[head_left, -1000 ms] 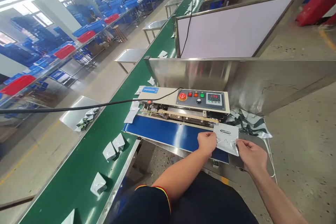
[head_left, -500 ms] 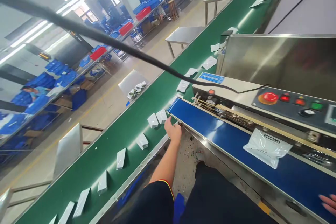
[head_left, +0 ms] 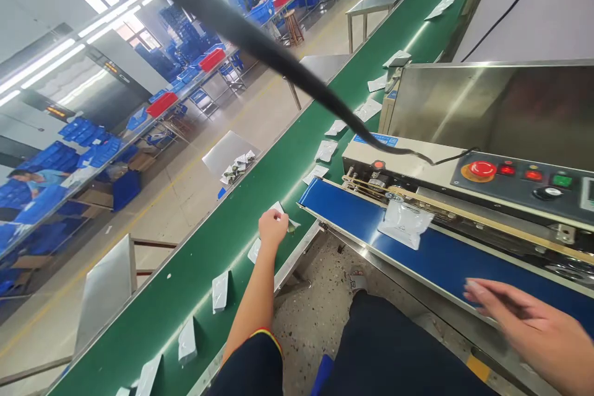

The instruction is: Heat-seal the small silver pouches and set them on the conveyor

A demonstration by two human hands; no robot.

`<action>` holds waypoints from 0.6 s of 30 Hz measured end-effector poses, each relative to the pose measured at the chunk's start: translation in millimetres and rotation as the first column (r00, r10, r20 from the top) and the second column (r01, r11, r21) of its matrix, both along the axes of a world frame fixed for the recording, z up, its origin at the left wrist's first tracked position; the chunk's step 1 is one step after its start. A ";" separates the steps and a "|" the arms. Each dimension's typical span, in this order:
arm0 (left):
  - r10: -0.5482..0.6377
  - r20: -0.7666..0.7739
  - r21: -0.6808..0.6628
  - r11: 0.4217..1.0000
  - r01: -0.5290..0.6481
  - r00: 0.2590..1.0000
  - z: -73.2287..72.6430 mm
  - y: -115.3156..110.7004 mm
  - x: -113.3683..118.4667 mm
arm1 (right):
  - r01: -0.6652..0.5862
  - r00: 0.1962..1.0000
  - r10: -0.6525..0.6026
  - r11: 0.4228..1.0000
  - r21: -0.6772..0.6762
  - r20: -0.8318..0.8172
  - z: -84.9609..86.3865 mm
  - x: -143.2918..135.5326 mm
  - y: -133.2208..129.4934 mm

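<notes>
A: Where is the left hand (head_left: 273, 227)?

B: On the green belt (head_left: 185, 278), at 9 o'clock from the sealer (head_left: 464, 185). Its grip closes on a white pouch (head_left: 281, 210).

A: And the right hand (head_left: 533, 328)?

B: Open, holding nothing, over the blue belt (head_left: 445, 260). Lift the pouch by its edge, flat. A second pouch (head_left: 404, 223) is at the sealer's rail.

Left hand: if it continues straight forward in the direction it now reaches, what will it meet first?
The left hand is over the green conveyor belt, already at a white pouch by its fingers. That pouch comes first; beyond it lies another pouch, though depth is hard to judge.
</notes>
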State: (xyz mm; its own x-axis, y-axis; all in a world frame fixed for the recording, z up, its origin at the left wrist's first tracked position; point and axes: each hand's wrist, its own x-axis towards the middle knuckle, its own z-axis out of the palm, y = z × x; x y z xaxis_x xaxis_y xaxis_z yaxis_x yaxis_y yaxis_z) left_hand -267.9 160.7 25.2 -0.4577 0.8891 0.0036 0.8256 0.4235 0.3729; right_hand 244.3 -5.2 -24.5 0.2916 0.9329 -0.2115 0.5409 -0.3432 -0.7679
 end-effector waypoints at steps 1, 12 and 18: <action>-0.071 0.032 -0.018 0.997 0.072 0.997 15.5 -8.5 11.8 | -0.116 0.992 0.116 0.993 -0.001 -0.050 12.1 -13.7 5.7; -0.286 0.900 0.083 0.852 0.517 0.327 6.8 -56.6 301.2 | -0.117 0.975 0.190 0.878 0.464 -0.113 20.8 -36.1 8.7; -0.203 0.968 0.069 0.780 0.623 0.147 -46.5 -106.7 417.8 | 0.577 0.808 -0.542 0.808 0.120 -0.232 3.5 57.8 -44.7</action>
